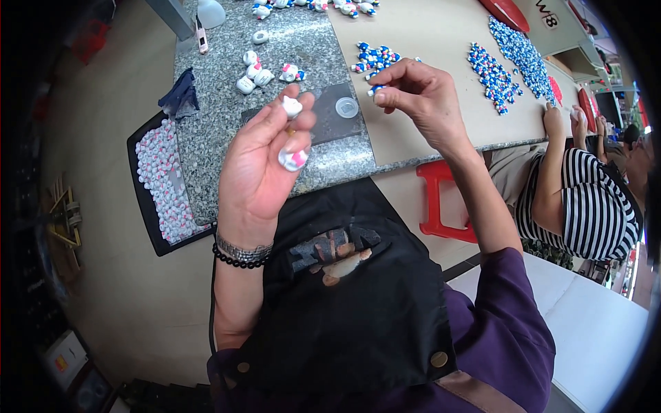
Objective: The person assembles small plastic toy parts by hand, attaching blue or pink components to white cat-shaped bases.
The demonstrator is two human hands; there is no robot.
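My left hand, palm up, has its fingers curled round two small pieces. One is a white figurine piece near the fingertips; the other is a rounded white-and-pink piece beside the thumb. To the right, my right hand pinches a small blue-and-white piece between thumb and forefinger, just above the table. Past that hand lies a small pile of blue-and-white pieces. Beyond my left hand, several white-and-pink figurine pieces rest on the speckled stone tabletop.
A clear round dish sits near the table edge. At left is a black tray full of white-and-pink pieces, beside a dark cloth. More blue piles lie at right. A red stool stands below, near a person in stripes.
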